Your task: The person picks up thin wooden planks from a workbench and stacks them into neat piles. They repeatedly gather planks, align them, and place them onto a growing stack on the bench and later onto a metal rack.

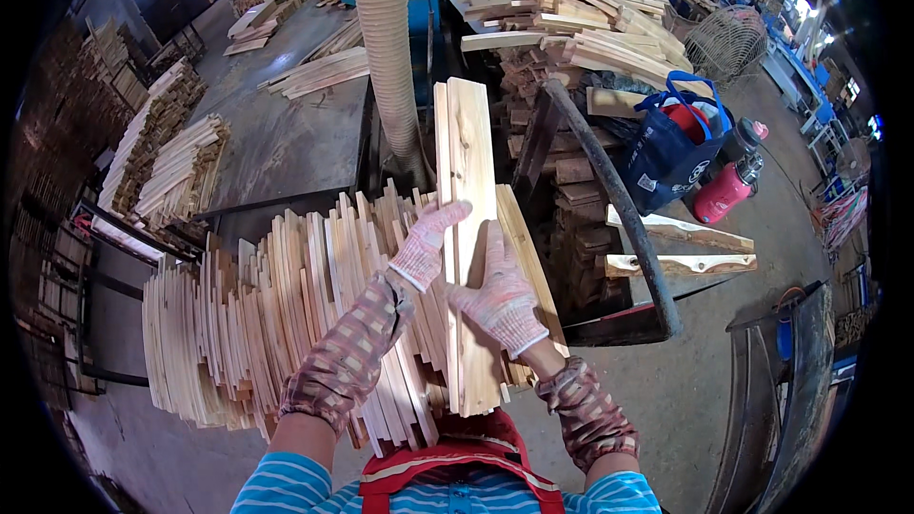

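Two narrow pale wooden boards (pixel 471 162) lie side by side, lengthwise in front of me. My left hand (pixel 430 246), in a pinkish knit glove, grips their left edge with the thumb over the top face. My right hand (pixel 501 301), gloved the same way, rests on the wider board with its fingers stretched along it and the thumb spread to the left. Beneath and to the left stands a long row of upright wooden slats (pixel 286 309). Another board (pixel 524 257) shows just right of the held ones.
A ribbed hose (pixel 386 48) rises beyond the boards, beside a dark metal table (pixel 295 148). To the right are a bent metal bar (pixel 609 181), a blue bag (pixel 671 148), a pink bottle (pixel 725 192) and two wood pieces (pixel 681 265). Stacked lumber (pixel 581 9) fills the back.
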Demonstrator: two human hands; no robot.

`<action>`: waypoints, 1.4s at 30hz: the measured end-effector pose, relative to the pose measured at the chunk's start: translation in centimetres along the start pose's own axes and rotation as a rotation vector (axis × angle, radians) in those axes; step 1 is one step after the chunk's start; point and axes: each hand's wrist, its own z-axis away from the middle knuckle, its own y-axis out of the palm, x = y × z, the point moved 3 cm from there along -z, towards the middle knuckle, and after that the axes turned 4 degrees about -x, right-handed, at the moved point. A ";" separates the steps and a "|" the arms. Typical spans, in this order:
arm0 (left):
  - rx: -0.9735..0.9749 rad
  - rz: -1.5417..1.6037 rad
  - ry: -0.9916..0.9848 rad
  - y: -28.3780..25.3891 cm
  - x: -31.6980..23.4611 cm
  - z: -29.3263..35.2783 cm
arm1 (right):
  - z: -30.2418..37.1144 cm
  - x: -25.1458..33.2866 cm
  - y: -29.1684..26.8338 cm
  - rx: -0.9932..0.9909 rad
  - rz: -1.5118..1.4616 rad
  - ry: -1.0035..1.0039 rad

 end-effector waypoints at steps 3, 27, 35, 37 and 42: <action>0.054 0.113 -0.059 2.0 -0.5 1.1 | -0.1 -3.4 -0.3 -0.085 -0.405 0.031; -0.185 0.392 -0.190 3.8 3.0 0.1 | 2.4 -3.1 -3.3 0.169 -1.076 0.214; -0.270 0.618 -0.218 7.1 4.0 0.9 | 2.5 -3.4 -6.9 0.127 -0.760 0.183; -0.116 0.499 -0.187 6.2 3.6 1.1 | 1.9 -4.9 -6.3 0.141 -0.736 0.149; -0.261 -0.113 0.160 -7.3 -1.6 5.5 | 0.3 -8.9 -5.8 -0.024 -0.550 0.076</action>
